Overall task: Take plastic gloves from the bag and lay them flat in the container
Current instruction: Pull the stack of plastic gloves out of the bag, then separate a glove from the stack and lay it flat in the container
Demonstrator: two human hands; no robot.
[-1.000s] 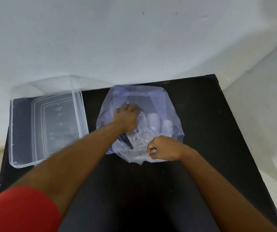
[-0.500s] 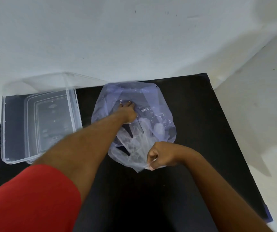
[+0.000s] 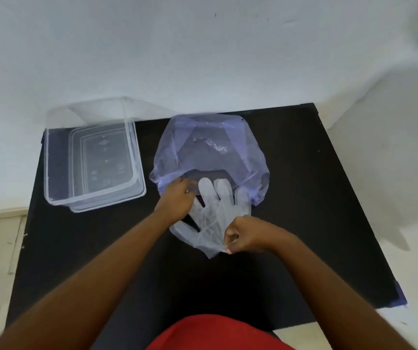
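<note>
Lying lengthwise, glove (image 3: 211, 218) fingertips point toward the bag (image 3: 210, 150)

even, soft, fairly bright light. a soft shadow falls on the wall (image 3: 392, 137) at right. small glints on the bag (image 3: 213, 147). wide-angle bending at the edges; the forearms near the bottom are blurred.

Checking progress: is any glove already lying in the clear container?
No, the container shows only its bare clear bottom; both hands hold the glove.
</note>
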